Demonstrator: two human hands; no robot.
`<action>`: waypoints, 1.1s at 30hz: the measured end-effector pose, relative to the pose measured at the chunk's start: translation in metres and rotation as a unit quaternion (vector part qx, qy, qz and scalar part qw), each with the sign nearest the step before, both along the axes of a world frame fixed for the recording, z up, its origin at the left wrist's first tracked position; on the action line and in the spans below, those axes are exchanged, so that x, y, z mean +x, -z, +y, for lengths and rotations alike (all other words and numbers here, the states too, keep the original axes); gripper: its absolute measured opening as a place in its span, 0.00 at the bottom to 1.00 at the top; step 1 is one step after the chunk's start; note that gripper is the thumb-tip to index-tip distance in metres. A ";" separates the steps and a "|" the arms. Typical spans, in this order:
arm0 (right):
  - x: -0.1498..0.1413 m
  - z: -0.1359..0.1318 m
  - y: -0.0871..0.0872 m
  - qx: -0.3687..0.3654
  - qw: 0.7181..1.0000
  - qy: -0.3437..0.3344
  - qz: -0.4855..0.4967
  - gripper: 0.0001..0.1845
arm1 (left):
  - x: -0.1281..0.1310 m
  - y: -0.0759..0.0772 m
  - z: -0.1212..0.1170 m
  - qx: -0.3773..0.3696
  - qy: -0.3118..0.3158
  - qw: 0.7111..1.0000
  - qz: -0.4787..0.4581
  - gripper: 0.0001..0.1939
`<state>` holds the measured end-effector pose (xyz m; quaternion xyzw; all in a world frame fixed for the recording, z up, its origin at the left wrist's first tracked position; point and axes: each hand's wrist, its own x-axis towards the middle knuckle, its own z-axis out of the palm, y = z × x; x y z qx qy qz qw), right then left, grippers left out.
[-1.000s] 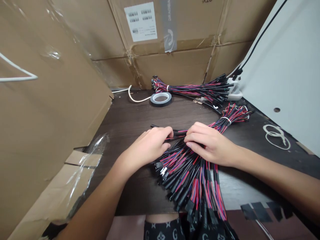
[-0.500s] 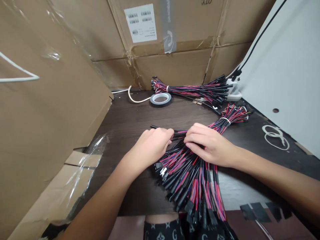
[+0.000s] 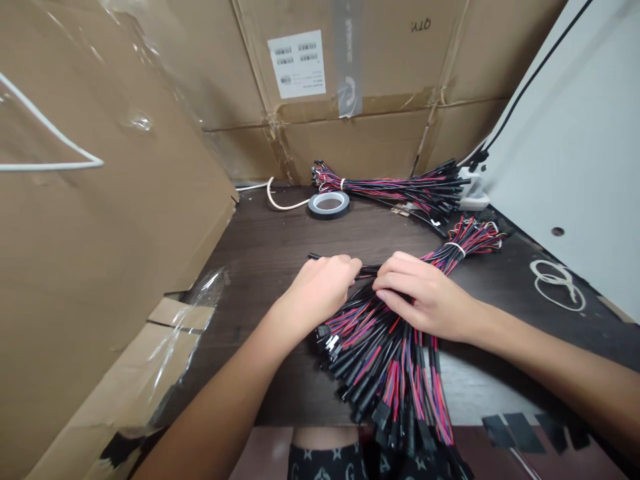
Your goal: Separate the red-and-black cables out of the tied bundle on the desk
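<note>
A bundle of red, blue and black cables (image 3: 373, 373) with black connectors fans out across the dark table and over its front edge. A white tie (image 3: 455, 250) binds its far right end. My left hand (image 3: 327, 280) is closed around a few cables at the upper left of the fan, with a black cable end poking out beyond it. Just to the right, my right hand (image 3: 420, 290) lies over the gathered cables, fingers curled around the upper strands. Its fingertips and the stretch of cable beneath are partly hidden.
Behind lie a second tied cable bundle (image 3: 390, 188), a roll of black tape (image 3: 329, 205) and a white power strip (image 3: 473, 190). A coiled white cord (image 3: 557, 285) rests at right. Black tape pieces (image 3: 523, 432) hang on the front edge. Cardboard (image 3: 100, 220) walls the left.
The whole view has shifted slightly, so everything sits a little further right and lower. My left hand has come a little closer to my right hand along the cables.
</note>
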<state>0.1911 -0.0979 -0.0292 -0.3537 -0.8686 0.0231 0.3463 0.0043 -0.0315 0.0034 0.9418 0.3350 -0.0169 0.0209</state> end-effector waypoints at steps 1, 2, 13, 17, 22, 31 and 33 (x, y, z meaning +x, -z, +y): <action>0.000 0.000 0.000 0.000 1.000 0.000 -0.002 0.09 | 0.000 0.000 0.000 0.005 0.005 1.000 0.003 0.06; 0.000 0.000 0.000 0.000 1.000 0.000 -0.003 0.09 | -0.001 0.000 0.000 0.008 0.010 1.000 0.006 0.06; 0.001 0.000 0.000 -0.006 1.000 -0.001 -0.008 0.09 | -0.004 0.003 0.001 0.001 0.006 0.999 0.035 0.08; 0.002 0.000 0.000 -0.011 1.000 0.002 -0.014 0.10 | -0.003 0.005 0.002 0.012 0.019 0.999 0.032 0.08; 0.001 0.000 0.000 -0.006 1.000 0.007 -0.018 0.11 | -0.003 0.006 -0.001 0.017 0.008 0.999 0.035 0.07; 0.001 0.000 0.000 -0.008 1.000 0.010 -0.023 0.11 | -0.006 0.004 -0.001 0.003 0.019 0.999 0.047 0.07; 0.002 0.000 0.000 -0.012 1.000 0.007 -0.022 0.11 | -0.007 0.005 0.002 -0.004 0.030 0.999 0.029 0.07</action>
